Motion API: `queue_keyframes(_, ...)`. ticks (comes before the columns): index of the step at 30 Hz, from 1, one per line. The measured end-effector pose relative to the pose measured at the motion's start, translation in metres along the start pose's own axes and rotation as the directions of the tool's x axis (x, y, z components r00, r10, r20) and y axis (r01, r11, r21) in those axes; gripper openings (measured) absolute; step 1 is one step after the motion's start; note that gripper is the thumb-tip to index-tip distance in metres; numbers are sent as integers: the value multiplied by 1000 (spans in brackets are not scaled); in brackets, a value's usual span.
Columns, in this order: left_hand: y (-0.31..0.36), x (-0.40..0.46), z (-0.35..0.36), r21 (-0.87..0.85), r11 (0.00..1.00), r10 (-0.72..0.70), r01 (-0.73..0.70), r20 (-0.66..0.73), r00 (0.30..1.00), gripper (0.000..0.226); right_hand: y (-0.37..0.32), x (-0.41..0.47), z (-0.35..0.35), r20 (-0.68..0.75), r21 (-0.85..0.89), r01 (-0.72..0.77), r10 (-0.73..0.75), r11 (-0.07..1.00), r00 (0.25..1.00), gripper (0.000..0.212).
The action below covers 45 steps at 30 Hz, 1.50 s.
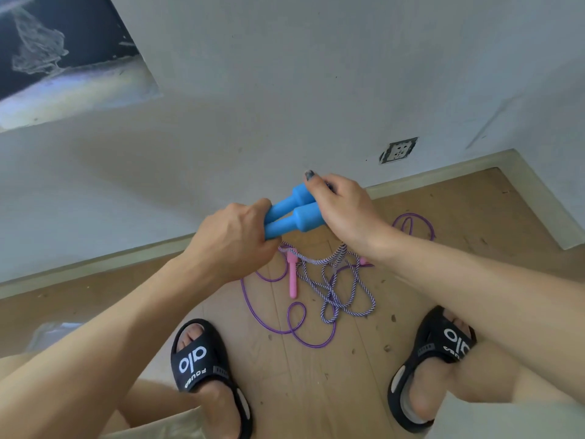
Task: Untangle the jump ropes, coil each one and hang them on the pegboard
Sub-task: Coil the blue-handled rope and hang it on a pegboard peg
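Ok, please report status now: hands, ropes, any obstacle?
Left hand and right hand both grip the blue handles. Braided rope hangs knotted, lying over purple rope with pink handle.

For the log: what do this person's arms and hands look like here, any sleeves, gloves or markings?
Both forearms are bare, with no sleeves in view. The left hand and right hand wear no gloves, rings or watch. The right hand's thumbnail carries dark, chipped polish.
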<state>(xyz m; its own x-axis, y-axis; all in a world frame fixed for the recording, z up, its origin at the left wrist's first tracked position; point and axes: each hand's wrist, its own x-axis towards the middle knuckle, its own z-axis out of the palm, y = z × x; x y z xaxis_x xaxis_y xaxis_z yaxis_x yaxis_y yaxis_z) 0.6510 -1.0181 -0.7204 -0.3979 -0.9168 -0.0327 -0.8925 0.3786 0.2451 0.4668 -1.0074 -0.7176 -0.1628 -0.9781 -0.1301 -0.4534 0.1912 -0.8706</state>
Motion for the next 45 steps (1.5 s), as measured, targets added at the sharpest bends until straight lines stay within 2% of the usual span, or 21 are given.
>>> queue_keyframes(4,-3,0,-5,58,998,4,-3,-21,1000,35,-1,0,-1,27,-18,30,-29,999,999,46)
queue_keyframes(7,-4,-3,-4,26,998,66,-65,-53,996,32,-1,0,-4,32,-28,31,-30,999,999,51)
queue_keyframes(10,-5,-5,-3,-30,994,105,-107,-82,991,31,-1,5,-10,76,-29,-27,29,999,997,55)
queue_keyframes(13,-9,-3,-6,18,997,80,-78,-115,990,30,-1,7,-12,135,12,-70,68,997,988,57)
queue_keyframes(18,-7,0,-9,88,995,49,-39,-118,992,30,-1,-7,-3,88,-10,80,-79,997,993,44)
queue_keyframes(23,-3,-1,-8,131,991,20,-2,-139,990,36,-1,-6,-2,22,-6,111,-110,994,994,40)
queue_keyframes(28,-4,-5,-6,154,976,185,-152,-231,955,36,-1,-7,-3,-7,8,89,-89,996,996,40)
queue_keyframes(31,-5,-7,-6,179,968,214,-178,-209,954,35,-2,-6,-4,-4,5,72,-72,997,997,38)
queue_keyframes(38,-10,-2,-15,147,988,63,-50,-83,995,28,-4,0,-3,125,56,11,-18,998,992,52)
queue_keyframes(41,-14,-1,-19,14,999,36,-35,-40,999,27,-9,3,-11,122,98,33,-44,995,992,49)
queue_keyframes(45,-11,-1,-24,-201,979,3,17,102,995,24,-5,10,-13,72,113,66,-75,991,995,45)
